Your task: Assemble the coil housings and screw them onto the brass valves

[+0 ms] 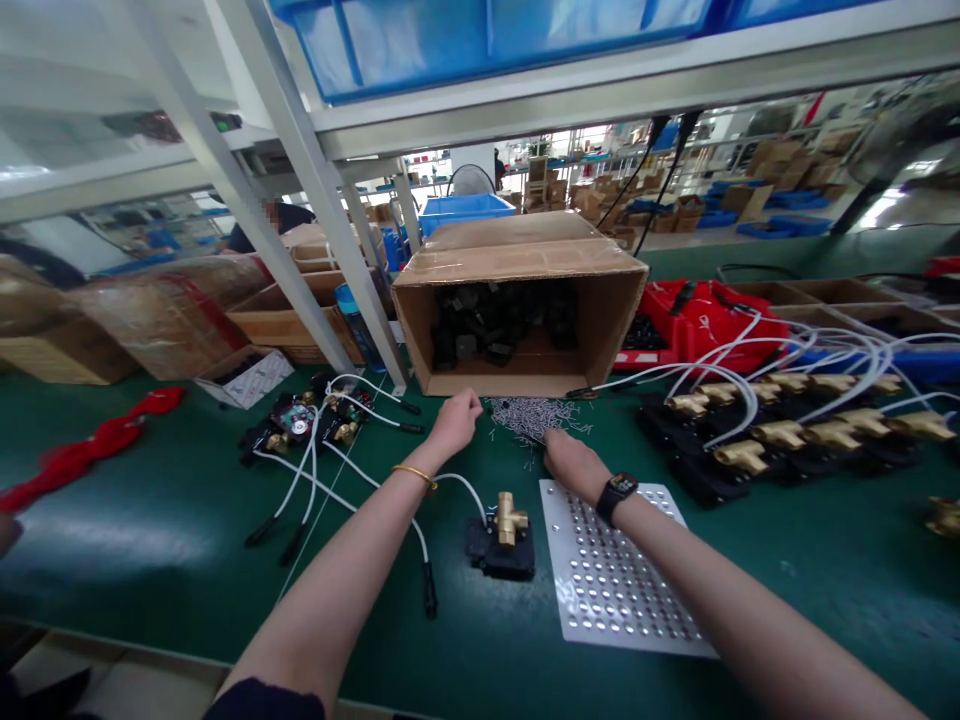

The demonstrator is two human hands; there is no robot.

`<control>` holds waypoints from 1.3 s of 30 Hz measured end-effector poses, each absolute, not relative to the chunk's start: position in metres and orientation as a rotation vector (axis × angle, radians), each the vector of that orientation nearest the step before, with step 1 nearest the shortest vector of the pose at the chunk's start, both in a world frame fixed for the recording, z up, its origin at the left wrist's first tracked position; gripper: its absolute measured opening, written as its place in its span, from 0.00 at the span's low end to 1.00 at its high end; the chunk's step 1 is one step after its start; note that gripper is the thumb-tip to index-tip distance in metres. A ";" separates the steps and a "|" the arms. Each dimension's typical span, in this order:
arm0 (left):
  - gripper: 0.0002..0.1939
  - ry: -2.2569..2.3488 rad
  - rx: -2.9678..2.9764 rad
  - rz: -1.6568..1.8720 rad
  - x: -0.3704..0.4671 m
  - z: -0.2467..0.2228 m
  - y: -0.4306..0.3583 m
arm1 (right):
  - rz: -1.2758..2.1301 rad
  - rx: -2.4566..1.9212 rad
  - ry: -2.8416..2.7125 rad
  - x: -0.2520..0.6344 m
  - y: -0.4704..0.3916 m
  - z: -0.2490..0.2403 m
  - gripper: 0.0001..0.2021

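A loose pile of small screws point(534, 415) lies on the green table in front of an open cardboard box point(517, 255). My left hand point(454, 424) is closed just left of the pile, its fingertips pressed together; whatever is between them is too small to make out. At the pile's near right edge, my right hand point(573, 462) has its fingers drawn together, and their tips are partly hidden. Between my forearms sits a black housing point(501, 553) with a brass tee fitting point(508, 520) on top and a white cable. A perforated metal plate point(611, 570) lies under my right wrist.
Several black housings with brass fittings point(832, 432) and white cables stand on the right. More cabled units point(300, 425) with exposed circuitry lie left. A red bin point(705, 325) stands behind. Shelf posts point(315, 190) rise at left, and a blue bin point(487, 45) hangs overhead.
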State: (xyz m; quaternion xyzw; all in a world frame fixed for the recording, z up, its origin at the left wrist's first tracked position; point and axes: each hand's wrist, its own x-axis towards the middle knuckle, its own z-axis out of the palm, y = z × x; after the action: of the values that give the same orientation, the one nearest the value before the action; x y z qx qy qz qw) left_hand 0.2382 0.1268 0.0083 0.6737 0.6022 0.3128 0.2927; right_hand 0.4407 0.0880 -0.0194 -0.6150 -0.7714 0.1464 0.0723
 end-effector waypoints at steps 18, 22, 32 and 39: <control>0.10 1.422 1.019 1.121 0.214 -0.030 -0.009 | 1.364 -1.381 -1.616 0.439 0.013 -0.016 0.09; 0.05 1.367 1.238 0.958 0.219 -0.029 0.007 | 1.288 -1.340 -1.746 0.434 0.012 -0.019 0.08; 0.03 1.228 1.594 0.760 0.219 -0.027 0.017 | 1.050 -1.392 -1.855 0.430 0.006 -0.015 0.04; 0.05 1.233 1.701 0.778 0.214 -0.027 0.005 | 1.111 -1.428 -1.781 0.433 0.006 -0.018 0.03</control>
State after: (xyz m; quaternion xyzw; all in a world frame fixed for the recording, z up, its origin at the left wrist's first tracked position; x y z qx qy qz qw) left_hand 0.2136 0.0047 -0.0272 0.6835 0.4956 0.3125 0.4354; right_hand 0.4326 0.0060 -0.0184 -0.5372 -0.6698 0.4180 0.2967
